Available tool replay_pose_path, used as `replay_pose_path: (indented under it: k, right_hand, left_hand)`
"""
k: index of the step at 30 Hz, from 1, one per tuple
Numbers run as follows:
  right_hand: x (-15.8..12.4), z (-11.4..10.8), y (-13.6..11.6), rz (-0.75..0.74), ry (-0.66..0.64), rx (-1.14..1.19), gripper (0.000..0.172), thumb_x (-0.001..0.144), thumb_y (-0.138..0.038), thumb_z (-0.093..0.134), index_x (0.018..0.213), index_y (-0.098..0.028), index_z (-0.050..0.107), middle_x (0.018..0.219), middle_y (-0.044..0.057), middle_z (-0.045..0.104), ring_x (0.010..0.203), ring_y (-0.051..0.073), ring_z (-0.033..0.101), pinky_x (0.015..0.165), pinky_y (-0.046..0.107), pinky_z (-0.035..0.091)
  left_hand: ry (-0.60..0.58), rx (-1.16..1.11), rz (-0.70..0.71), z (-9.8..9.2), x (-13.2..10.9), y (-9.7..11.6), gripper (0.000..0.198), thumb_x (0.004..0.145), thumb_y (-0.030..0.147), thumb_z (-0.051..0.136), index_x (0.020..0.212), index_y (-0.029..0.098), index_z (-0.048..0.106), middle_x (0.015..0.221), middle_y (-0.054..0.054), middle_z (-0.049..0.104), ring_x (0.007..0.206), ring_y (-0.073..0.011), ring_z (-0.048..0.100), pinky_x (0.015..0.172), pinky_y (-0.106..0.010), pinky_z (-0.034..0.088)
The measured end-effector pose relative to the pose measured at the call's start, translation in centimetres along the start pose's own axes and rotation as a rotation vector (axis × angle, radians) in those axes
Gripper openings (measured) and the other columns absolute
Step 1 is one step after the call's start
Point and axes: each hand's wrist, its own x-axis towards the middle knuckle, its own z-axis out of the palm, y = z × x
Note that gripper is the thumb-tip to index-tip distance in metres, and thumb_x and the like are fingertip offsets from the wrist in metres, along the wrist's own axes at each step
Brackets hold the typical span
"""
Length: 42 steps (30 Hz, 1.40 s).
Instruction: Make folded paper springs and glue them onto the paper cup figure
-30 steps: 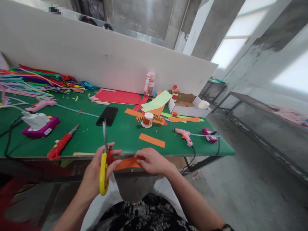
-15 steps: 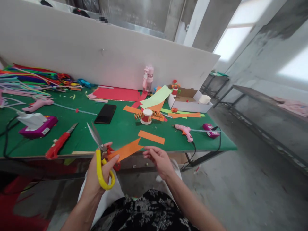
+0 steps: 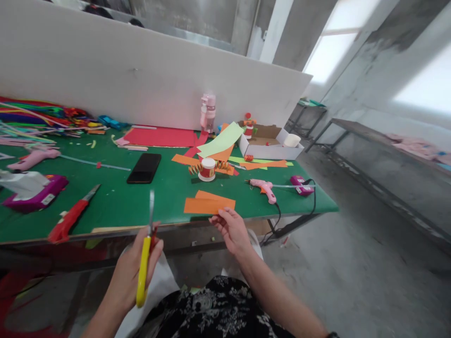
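Head view showed us our left hand [image 3: 132, 263] curled closed around the handles of the yellow-and-red scissors [image 3: 143, 272], blades pointing up and away, perhaps so the edges stood off the paper. Blur and the edge-on angle hid how far the blades were parted. Our right hand [image 3: 230, 232] pinched an orange strip [image 3: 200, 205] by its near edge, toward the right end, other fingers loosely curled; that hold seemed to leave most of the paper flat and in sight. The strip lay ahead and left of that hand, overlapping a second orange strip [image 3: 211, 196] on the table [image 3: 165, 206]; we could not tell whether they touched. Beyond the right hand stood a paper cup [image 3: 207, 172] with pleated springs [image 3: 222, 165], likely upright for steadiness. Right of that hand lay a pink glue gun [image 3: 262, 186], probably for easy reach. Ahead of the left hand lay a phone [image 3: 144, 168].
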Motion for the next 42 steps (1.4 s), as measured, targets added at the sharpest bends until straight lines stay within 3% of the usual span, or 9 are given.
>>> replay_pose_path:
  k: [5, 11, 16, 22, 28, 36, 42]
  right_hand:
    - [0.1, 0.0, 0.1, -0.023, 0.033, 0.087, 0.027, 0.053, -0.027, 0.087, 0.065, -0.016, 0.065, 0.06, -0.002, 0.064, 0.056, 0.009, 0.059, 0.066, 0.025, 0.055]
    - [-1.3, 0.7, 1.1, 0.031, 0.0, 0.011, 0.033, 0.049, -0.031, 0.088, 0.066, -0.017, 0.064, 0.06, -0.003, 0.065, 0.055, 0.008, 0.057, 0.061, 0.022, 0.052]
    - [-1.9, 0.8, 1.3, 0.066, -0.025, -0.057, 0.033, 0.05, -0.033, 0.087, 0.066, -0.017, 0.064, 0.061, -0.003, 0.065, 0.054, 0.008, 0.057, 0.059, 0.021, 0.049]
    - [-2.1, 0.7, 1.4, 0.074, -0.062, -0.149, 0.028, 0.054, -0.035, 0.084, 0.064, -0.017, 0.064, 0.058, -0.002, 0.064, 0.052, 0.01, 0.055, 0.058, 0.023, 0.047]
    - [-2.1, 0.4, 1.3, 0.043, -0.065, -0.226, 0.024, 0.057, -0.032, 0.082, 0.063, -0.018, 0.063, 0.054, -0.004, 0.06, 0.051, 0.009, 0.054, 0.06, 0.023, 0.047]
    - [-1.8, 0.3, 0.7, 0.011, -0.028, -0.187, 0.027, 0.054, -0.032, 0.084, 0.066, -0.018, 0.064, 0.059, -0.003, 0.064, 0.052, 0.009, 0.054, 0.06, 0.024, 0.048]
    - [-2.1, 0.7, 1.6, 0.067, -0.075, -0.231, 0.021, 0.056, -0.03, 0.082, 0.066, -0.017, 0.069, 0.064, -0.001, 0.067, 0.059, 0.011, 0.059, 0.066, 0.024, 0.05]
  left_hand:
    - [-0.356, 0.114, 0.033, 2.4, -3.2, -1.1, 0.049, 0.089, 0.04, 0.034, 0.133, 0.021, 0.042, 0.072, -0.002, 0.065, 0.064, -0.0196, 0.063, 0.062, -0.028, 0.048]
    - [-0.551, 0.232, 0.0, 3.8, -2.7, 2.3, 0.051, 0.085, 0.03, 0.031, 0.134, 0.016, 0.038, 0.091, -0.011, 0.066, 0.08, -0.0247, 0.064, 0.072, -0.033, 0.048]
    - [-0.556, 0.284, 0.002, 3.7, -1.9, 3.8, 0.047, 0.087, 0.022, 0.028, 0.133, 0.02, 0.037, 0.107, -0.014, 0.065, 0.09, -0.0271, 0.066, 0.077, -0.037, 0.045]
    - [-0.566, 0.248, -0.008, 3.7, -1.8, 4.4, 0.044, 0.088, 0.021, 0.029, 0.131, 0.023, 0.038, 0.11, -0.013, 0.066, 0.09, -0.0283, 0.067, 0.074, -0.037, 0.044]
    - [-0.565, 0.287, -0.008, 3.5, -1.7, 4.3, 0.042, 0.088, 0.022, 0.029, 0.128, 0.022, 0.039, 0.102, -0.012, 0.067, 0.088, -0.0277, 0.067, 0.072, -0.035, 0.044]
    - [-0.623, 0.43, 0.01, 1.8, -1.3, 4.3, 0.049, 0.084, 0.019, 0.031, 0.133, 0.021, 0.036, 0.092, -0.011, 0.068, 0.09, -0.0278, 0.069, 0.073, -0.033, 0.044]
    - [-0.598, 0.399, 0.015, 2.1, -1.2, 4.1, 0.046, 0.085, 0.021, 0.031, 0.131, 0.022, 0.038, 0.092, -0.01, 0.068, 0.082, -0.026, 0.069, 0.068, -0.031, 0.044]
